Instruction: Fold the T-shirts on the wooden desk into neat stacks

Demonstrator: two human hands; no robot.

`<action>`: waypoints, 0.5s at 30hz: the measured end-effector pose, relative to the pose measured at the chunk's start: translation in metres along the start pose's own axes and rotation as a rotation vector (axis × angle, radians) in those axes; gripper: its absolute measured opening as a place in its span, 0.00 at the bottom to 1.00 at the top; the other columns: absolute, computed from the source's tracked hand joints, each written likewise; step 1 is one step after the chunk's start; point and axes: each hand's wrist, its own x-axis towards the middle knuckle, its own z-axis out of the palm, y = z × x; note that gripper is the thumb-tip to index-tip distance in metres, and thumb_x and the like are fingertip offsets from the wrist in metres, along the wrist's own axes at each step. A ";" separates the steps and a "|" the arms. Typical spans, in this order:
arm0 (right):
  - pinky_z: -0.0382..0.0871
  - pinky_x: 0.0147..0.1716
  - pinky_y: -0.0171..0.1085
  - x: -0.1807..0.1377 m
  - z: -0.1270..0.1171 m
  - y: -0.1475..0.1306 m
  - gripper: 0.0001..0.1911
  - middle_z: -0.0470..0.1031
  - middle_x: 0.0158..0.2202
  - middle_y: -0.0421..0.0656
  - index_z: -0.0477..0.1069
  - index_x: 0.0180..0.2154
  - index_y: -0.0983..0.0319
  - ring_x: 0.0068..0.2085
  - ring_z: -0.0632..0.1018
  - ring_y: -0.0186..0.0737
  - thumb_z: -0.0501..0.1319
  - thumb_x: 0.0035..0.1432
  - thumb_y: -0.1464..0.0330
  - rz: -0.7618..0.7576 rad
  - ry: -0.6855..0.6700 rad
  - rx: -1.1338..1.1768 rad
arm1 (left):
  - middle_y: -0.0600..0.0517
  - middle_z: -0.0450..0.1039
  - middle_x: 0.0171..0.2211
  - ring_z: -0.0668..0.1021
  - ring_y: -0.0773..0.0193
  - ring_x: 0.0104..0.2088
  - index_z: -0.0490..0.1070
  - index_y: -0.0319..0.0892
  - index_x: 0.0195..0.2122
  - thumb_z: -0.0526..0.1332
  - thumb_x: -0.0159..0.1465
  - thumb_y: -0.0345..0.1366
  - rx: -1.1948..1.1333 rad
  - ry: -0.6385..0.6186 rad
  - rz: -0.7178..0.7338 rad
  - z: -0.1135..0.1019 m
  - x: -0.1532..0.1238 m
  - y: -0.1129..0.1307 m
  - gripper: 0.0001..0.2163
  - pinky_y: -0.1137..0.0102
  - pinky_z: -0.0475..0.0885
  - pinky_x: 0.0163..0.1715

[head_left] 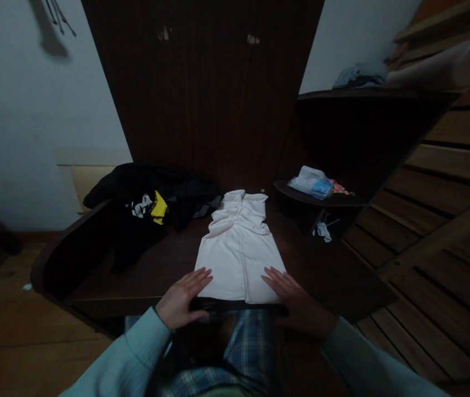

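A white garment (pixel 238 253) lies folded lengthwise on a dark wooden table (pixel 321 275), its collar end away from me. My left hand (pixel 182 300) rests flat at the garment's near left corner, fingers stretched out. My right hand (pixel 290 295) lies flat on the near right corner, fingers spread. Neither hand grips anything.
A black garment with a white and yellow print (pixel 152 204) is heaped at the table's far left. A plastic packet (pixel 313 183) sits on a small round shelf (pixel 297 194) at right. A dark wardrobe (pixel 202 82) stands behind. Wooden slats (pixel 446 220) run along the right.
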 end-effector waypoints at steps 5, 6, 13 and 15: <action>0.53 0.57 0.49 -0.029 0.034 0.016 0.23 0.54 0.59 0.44 0.53 0.58 0.57 0.60 0.55 0.42 0.45 0.60 0.70 -0.001 0.161 -0.073 | 0.52 0.60 0.56 0.61 0.61 0.57 0.52 0.50 0.58 0.49 0.53 0.22 0.017 0.035 -0.016 0.014 -0.018 0.006 0.31 0.60 0.59 0.55; 0.56 0.56 0.46 -0.031 0.035 0.018 0.23 0.58 0.58 0.43 0.56 0.56 0.56 0.59 0.58 0.40 0.42 0.60 0.72 -0.020 0.185 -0.065 | 0.52 0.63 0.54 0.63 0.61 0.55 0.54 0.50 0.57 0.49 0.52 0.21 0.011 0.051 -0.020 0.013 -0.019 0.010 0.31 0.59 0.58 0.55; 0.54 0.56 0.50 -0.042 0.021 0.008 0.31 0.51 0.61 0.45 0.52 0.58 0.58 0.60 0.53 0.46 0.54 0.52 0.68 -0.083 0.222 -0.252 | 0.51 0.73 0.41 0.73 0.63 0.43 0.65 0.46 0.44 0.49 0.59 0.29 -0.036 0.059 0.039 -0.006 -0.018 0.034 0.14 0.65 0.66 0.48; 0.53 0.55 0.50 -0.040 0.031 0.011 0.33 0.50 0.61 0.45 0.50 0.59 0.59 0.61 0.52 0.46 0.55 0.50 0.71 -0.116 0.244 -0.358 | 0.50 0.71 0.45 0.70 0.61 0.48 0.65 0.44 0.44 0.50 0.57 0.29 -0.049 0.067 0.056 0.001 -0.018 0.032 0.14 0.65 0.65 0.49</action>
